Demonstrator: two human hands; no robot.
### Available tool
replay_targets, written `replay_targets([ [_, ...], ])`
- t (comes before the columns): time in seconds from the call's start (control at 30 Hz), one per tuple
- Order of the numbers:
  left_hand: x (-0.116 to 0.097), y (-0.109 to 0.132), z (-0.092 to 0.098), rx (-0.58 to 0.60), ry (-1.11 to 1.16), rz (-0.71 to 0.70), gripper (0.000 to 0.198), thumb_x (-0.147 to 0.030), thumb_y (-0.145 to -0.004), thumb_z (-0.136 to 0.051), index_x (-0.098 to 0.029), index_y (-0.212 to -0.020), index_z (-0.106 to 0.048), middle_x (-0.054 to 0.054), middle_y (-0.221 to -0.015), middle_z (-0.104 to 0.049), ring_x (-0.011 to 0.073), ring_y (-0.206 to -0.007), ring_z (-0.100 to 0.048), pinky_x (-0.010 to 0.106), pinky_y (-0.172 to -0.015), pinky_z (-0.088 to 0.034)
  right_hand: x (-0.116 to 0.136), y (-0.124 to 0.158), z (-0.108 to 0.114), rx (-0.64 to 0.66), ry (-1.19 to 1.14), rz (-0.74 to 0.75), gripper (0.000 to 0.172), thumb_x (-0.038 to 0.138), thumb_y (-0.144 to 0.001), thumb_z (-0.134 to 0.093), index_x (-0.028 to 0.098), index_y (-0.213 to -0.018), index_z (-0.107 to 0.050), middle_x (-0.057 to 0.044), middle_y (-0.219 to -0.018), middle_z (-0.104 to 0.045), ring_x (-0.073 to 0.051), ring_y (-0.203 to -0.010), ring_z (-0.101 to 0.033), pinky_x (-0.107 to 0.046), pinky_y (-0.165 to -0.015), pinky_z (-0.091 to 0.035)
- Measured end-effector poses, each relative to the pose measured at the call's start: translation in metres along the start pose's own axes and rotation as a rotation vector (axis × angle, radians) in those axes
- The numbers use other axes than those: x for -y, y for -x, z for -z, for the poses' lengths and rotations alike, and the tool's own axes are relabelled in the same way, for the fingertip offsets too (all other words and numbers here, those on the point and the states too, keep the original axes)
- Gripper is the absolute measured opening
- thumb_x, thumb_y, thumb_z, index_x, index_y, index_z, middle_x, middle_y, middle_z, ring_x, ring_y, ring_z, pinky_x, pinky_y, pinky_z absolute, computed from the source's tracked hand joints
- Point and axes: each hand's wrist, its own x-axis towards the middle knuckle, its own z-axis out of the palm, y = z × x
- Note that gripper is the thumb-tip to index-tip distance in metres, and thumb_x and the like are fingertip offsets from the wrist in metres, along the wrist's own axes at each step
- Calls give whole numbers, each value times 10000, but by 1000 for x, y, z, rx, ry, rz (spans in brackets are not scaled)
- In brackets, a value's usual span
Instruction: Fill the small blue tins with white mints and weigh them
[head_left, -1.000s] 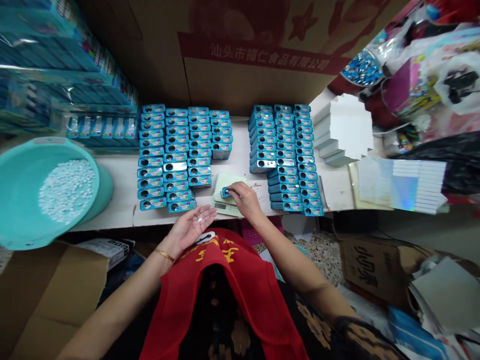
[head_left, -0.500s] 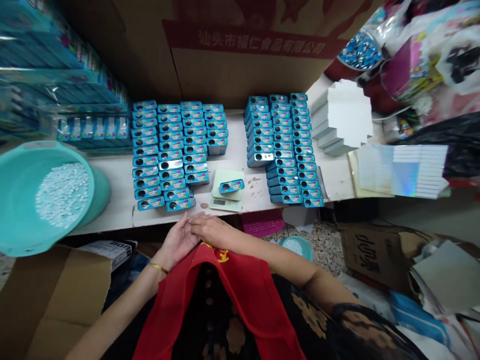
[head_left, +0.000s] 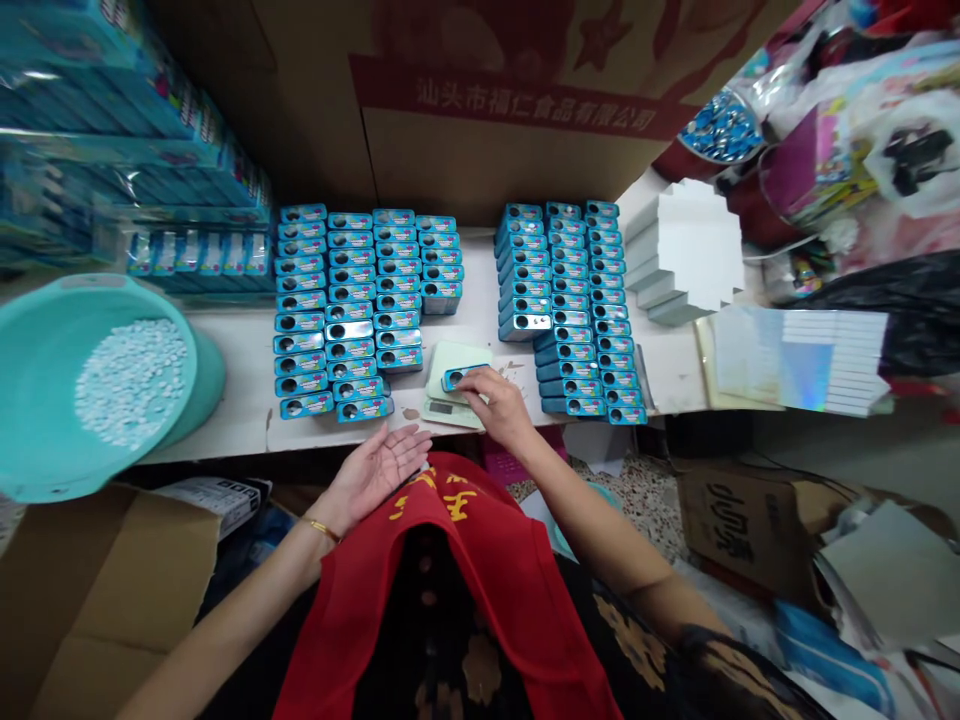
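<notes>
A small blue tin (head_left: 452, 377) with a dark round opening lies on a pale green scale (head_left: 442, 412) near the table's front edge. My right hand (head_left: 499, 405) reaches over it, thumb and fingers bent together at the tin near its opening. What these fingertips pinch, if anything, is too small to make out. In front of the table edge, my left hand (head_left: 386, 467) rests palm up over the red apron (head_left: 465, 510), its fingers stretched out. Nothing can be made out on that palm.
Rows of blue tins (head_left: 349, 310) stand left of the scale, more rows (head_left: 570, 310) to the right. A turquoise basin (head_left: 210, 380) with small white pieces sits at the left. White card pieces (head_left: 690, 250) are stacked at right, and a big carton (head_left: 510, 150) stands behind.
My hands were together at the table edge. My right hand has moved up and right onto the tin on the scale; my left hand has opened out, palm up.
</notes>
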Motion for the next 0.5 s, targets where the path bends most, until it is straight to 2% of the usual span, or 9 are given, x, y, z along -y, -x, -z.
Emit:
replay_targets([
  [0.1,2,-2,-2,-4,-8,10,385,-312,-872,-413,-66,-1141,-537,195,-1140,-588,263,-1115,-512,390,-916,-425,-13,-7,-5,4,54,-10,158,178,-840,-476,196,-908,-618,-64,-952,-607,-154,-924,-564,-301,-829,-458],
  [0.17,0,-2,-1,-18,-26,-12,363,-307,-867,-424,-71,-1107,-558,192,-1121,-598,259,-1088,-533,387,-896,-440,-19,-8,-5,-40,117,-24,172,198,-848,-468,192,-923,-623,-73,-986,-608,-162,-943,-562,-312,-851,-452],
  [0.23,-9,2,5,-72,-61,-125,300,-268,-854,-451,-85,-1049,-588,172,-1065,-625,234,-1027,-572,356,-857,-463,-22,-4,0,-116,163,-41,192,215,-860,-450,187,-919,-630,-79,-981,-614,-168,-941,-563,-323,-860,-450],
  [0.27,-18,6,10,-119,-82,-227,258,-239,-844,-467,-93,-1008,-603,155,-1018,-642,213,-980,-592,328,-831,-473,-22,0,4,-143,171,-46,200,223,-863,-444,187,-917,-633,-80,-970,-618,-169,-935,-565,-328,-859,-452],
  [0.33,-45,16,26,-254,-135,-503,179,-188,-815,-500,-111,-923,-621,111,-899,-664,164,-869,-618,269,-777,-478,-23,10,13,-174,167,-45,199,235,-861,-447,192,-912,-635,-78,-948,-625,-171,-919,-572,-337,-853,-458],
  [0.4,-82,32,46,-424,-213,-789,130,-179,-778,-541,-135,-874,-616,71,-809,-656,131,-786,-615,242,-751,-467,-25,21,18,-181,161,-41,183,242,-851,-464,203,-908,-634,-70,-928,-632,-177,-913,-580,-358,-857,-458],
  [0.47,-124,49,69,-614,-322,-982,150,-199,-751,-571,-158,-893,-594,41,-803,-636,103,-738,-595,240,-755,-451,-28,30,18,-172,156,-56,169,247,-839,-483,209,-911,-631,-65,-926,-637,-186,-917,-586,-367,-844,-466],
  [0.5,-145,57,80,-739,-381,-1025,168,-205,-742,-576,-160,-904,-578,30,-796,-621,90,-712,-582,236,-743,-446,-29,33,17,-159,159,-56,166,251,-835,-489,213,-912,-630,-62,-921,-639,-187,-897,-595,-365,-826,-475],
])
